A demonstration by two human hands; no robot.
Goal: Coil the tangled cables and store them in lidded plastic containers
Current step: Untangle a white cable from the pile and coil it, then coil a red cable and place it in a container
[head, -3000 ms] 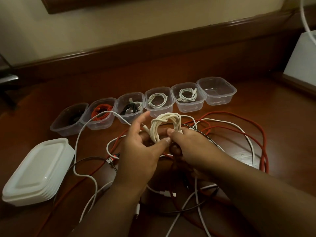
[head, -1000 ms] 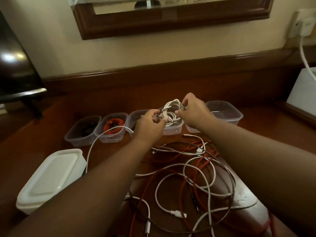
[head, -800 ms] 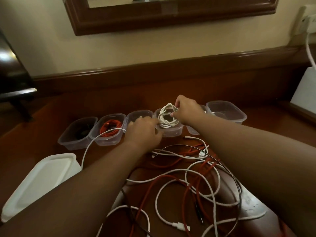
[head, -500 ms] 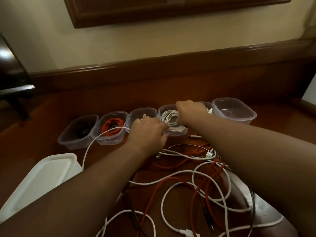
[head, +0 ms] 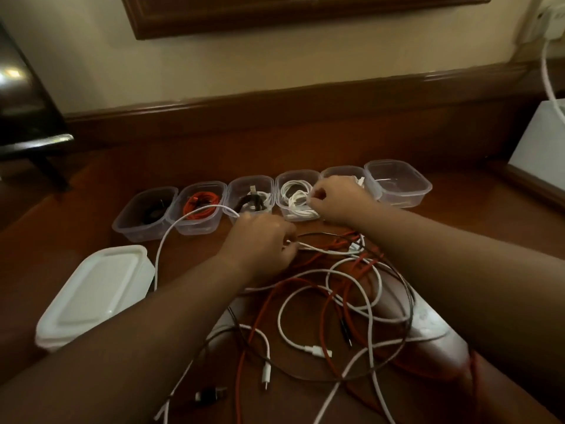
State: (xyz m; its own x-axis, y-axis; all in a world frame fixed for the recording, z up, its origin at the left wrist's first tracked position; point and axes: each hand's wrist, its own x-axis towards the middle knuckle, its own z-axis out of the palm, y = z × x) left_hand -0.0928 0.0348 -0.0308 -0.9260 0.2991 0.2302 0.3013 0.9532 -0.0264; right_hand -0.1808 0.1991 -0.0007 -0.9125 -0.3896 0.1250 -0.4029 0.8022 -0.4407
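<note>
Six clear plastic containers stand in a row on the wooden table (head: pixel 305 148). The fourth container (head: pixel 282 182) holds white cable coils (head: pixel 295 198). My right hand (head: pixel 337 199) reaches over its right edge and pinches the top white coil, which lies inside it. The fifth container (head: pixel 342 172) is mostly hidden behind that hand. My left hand (head: pixel 263 241) is curled round a loose white cable (head: pixel 324 250) at the far edge of the tangle (head: pixel 336 289) of white, red and black cables. The sixth container (head: pixel 397 182) is empty.
The other containers hold a dark cable (head: pixel 153 213), a red coil (head: pixel 200 203) and a black and white coil (head: pixel 252 199). A stack of white lids (head: pixel 94 289) lies at the left. A white box (head: pixel 539 139) stands at the right, dark furniture (head: pixel 27 117) at the left.
The white coil went from in front of me, held in both hands, down into the fourth container. My left hand let go of it and dropped onto a loose white cable.
</note>
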